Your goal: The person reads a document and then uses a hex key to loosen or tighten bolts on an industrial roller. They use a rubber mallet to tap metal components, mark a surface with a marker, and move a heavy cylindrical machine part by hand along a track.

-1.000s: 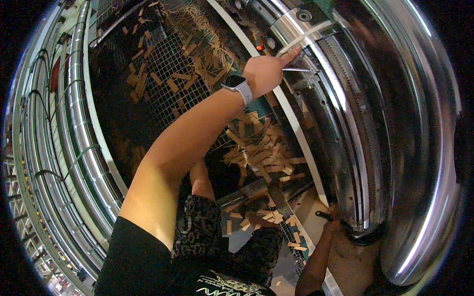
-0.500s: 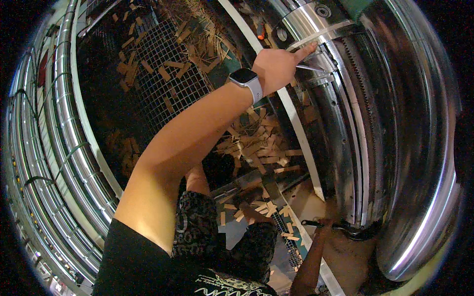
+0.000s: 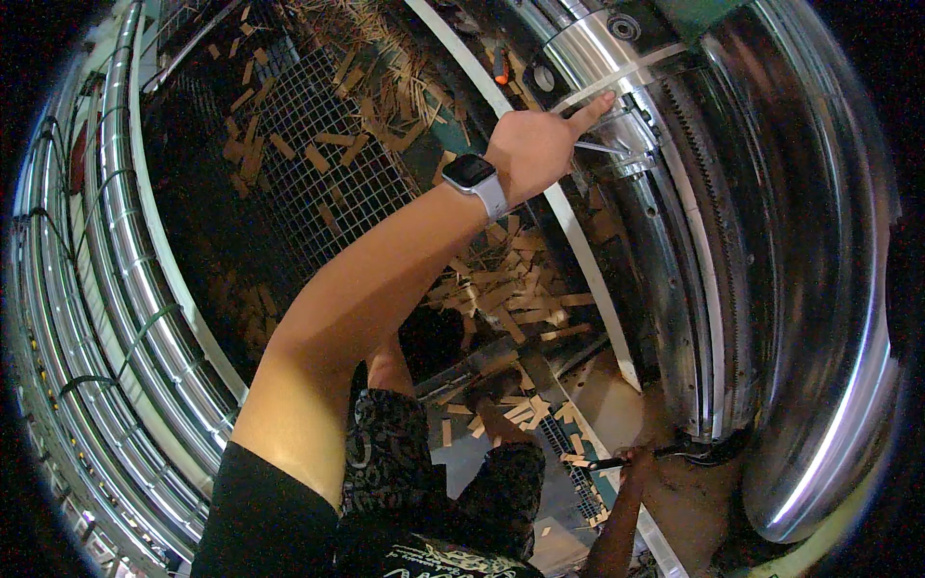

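Note:
My left hand (image 3: 532, 149), wearing a watch (image 3: 470, 175) with a pale strap, reaches over the upper part of a long steel cylinder (image 3: 689, 260). Its index finger is stretched out at the cylinder's collar (image 3: 607, 72), while the other fingers are curled. A thin metal rod (image 3: 602, 147) sticks out from under them toward a small bright fitting (image 3: 636, 159); its end is hard to make out. Low on the right, in shadow, my right hand (image 3: 632, 459) is closed around a dark tool with a black handle (image 3: 606, 464), near the cylinder's lower end. The tool's kind is unclear.
A large polished roller (image 3: 838, 318) stands at the right; several wrapped steel rollers (image 3: 145, 241) line the left. Brown cardboard scraps (image 3: 520, 289) litter the floor and a metal grid (image 3: 318, 125). A pale rail (image 3: 588, 260) runs beside the cylinder. An orange-and-black tool (image 3: 501, 67) lies beyond my left hand.
My right hand and the black handle have shifted down, toward me. My left hand has moved slightly down and left, its index finger still stretched out at the collar.

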Motion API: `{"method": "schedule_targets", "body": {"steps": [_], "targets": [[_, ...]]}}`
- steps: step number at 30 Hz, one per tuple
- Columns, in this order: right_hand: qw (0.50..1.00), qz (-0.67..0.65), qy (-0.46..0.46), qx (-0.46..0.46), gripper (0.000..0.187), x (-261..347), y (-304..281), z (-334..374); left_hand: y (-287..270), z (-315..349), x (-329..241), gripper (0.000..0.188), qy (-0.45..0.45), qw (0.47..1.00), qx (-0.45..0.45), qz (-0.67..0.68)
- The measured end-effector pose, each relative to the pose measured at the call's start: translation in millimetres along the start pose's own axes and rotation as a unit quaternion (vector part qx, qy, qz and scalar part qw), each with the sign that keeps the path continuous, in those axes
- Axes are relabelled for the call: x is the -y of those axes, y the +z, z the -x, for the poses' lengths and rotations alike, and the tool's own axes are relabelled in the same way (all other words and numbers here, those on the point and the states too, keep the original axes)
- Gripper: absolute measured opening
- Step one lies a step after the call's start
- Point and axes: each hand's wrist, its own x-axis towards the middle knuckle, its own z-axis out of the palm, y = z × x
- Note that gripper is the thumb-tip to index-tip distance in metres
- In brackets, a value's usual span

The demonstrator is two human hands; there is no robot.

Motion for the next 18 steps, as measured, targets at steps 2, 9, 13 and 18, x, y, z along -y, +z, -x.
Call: {"method": "schedule_targets", "body": {"steps": [2, 9, 13, 18], "targets": [[0.992, -0.043, -0.034, 0.111, 0.032, 0, -1, 7, 1, -1, 1, 0.075, -0.001, 1.000, -0.027, 0.014], [0.996, 0.042, 0.008, -0.076, 0.031, 8, 20, 25, 0, -1, 2, 0.073, 0.010, 1.000, -0.019, 0.006], [0.987, 0.138, 0.073, -0.030, 0.038, 34, 37, 55, 1, 1, 1, 0.071, 0.017, 1.000, -0.024, 0.012], [0.991, 0.072, 0.105, -0.046, 0.039, 52, 56, 82, 4, 0, 2, 0.070, 0.016, 0.999, -0.041, 0.027]]}}
